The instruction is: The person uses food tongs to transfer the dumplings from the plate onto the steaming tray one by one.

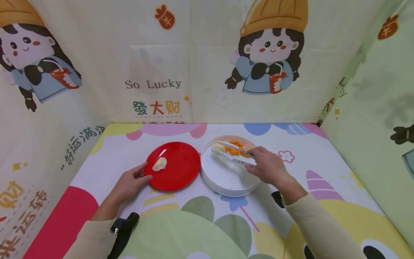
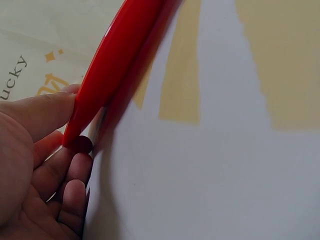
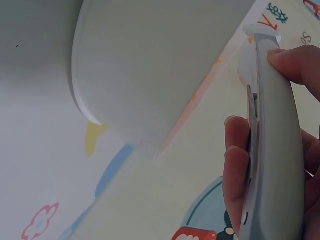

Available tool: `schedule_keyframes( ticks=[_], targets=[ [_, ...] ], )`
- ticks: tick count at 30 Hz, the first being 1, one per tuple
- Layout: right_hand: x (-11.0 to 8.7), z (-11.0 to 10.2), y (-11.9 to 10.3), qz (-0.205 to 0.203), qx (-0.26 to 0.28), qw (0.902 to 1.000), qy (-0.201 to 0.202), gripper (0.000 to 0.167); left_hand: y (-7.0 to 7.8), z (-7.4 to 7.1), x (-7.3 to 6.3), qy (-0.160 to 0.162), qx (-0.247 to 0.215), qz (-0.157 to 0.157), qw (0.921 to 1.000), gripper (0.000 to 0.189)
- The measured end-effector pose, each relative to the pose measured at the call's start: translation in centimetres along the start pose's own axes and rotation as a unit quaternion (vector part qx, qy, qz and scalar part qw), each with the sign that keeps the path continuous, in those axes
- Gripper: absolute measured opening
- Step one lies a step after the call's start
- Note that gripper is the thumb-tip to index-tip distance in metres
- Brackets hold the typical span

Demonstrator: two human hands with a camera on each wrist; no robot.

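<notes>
My left hand (image 1: 132, 184) pinches the left rim of a round red plate (image 1: 182, 165), thumb on the upper side and fingers under the edge, as the left wrist view shows. One pale, lumpy food piece (image 1: 159, 164) lies on the plate's left part. In my right hand (image 1: 270, 166) are metal tongs (image 3: 280, 140), gripped round the handle. Their arms reach left over a round white tray (image 1: 229, 181) with a dotted bottom. Between the tong tips is another pale food piece (image 1: 219, 148), at the tray's upper left. Orange pieces (image 1: 235, 151) lie beside it in the tray's far part.
Plate and tray stand side by side, rims close together, on a table covered with a colourful cartoon cloth (image 1: 207, 230). A printed curtain (image 1: 207, 64) hangs behind the table and along both sides. A black watch (image 1: 124, 225) is on the left wrist.
</notes>
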State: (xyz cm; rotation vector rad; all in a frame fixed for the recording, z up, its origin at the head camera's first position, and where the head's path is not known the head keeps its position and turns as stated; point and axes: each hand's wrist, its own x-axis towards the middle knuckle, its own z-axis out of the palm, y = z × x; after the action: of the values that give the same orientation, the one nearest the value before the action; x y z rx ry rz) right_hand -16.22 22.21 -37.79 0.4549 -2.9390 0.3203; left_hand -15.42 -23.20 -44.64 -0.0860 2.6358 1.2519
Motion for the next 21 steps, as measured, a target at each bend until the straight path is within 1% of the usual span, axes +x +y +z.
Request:
schedule_keyframes(
  ticks=[5,10,16,21],
  targets=[
    [0.2,-0.3,-0.7,0.002,0.02,0.9997,-0.012,0.046,0.0,0.0,0.0,-0.001,-0.001,0.002,1.0,0.082],
    [0.6,-0.5,-1.7,-0.007,0.031,0.9991,-0.027,0.046,0.0,-0.1,0.1,0.0,-0.002,0.001,1.0,0.083],
    [1.5,-0.3,-3.3,-0.024,0.042,0.9978,-0.046,0.049,0.0,-0.1,0.1,-0.002,-0.004,0.0,1.0,0.084],
    [2.3,0.1,-5.1,-0.049,0.044,0.9954,-0.069,0.048,0.1,-0.1,0.0,-0.001,-0.001,0.0,1.0,0.084]
  ],
)
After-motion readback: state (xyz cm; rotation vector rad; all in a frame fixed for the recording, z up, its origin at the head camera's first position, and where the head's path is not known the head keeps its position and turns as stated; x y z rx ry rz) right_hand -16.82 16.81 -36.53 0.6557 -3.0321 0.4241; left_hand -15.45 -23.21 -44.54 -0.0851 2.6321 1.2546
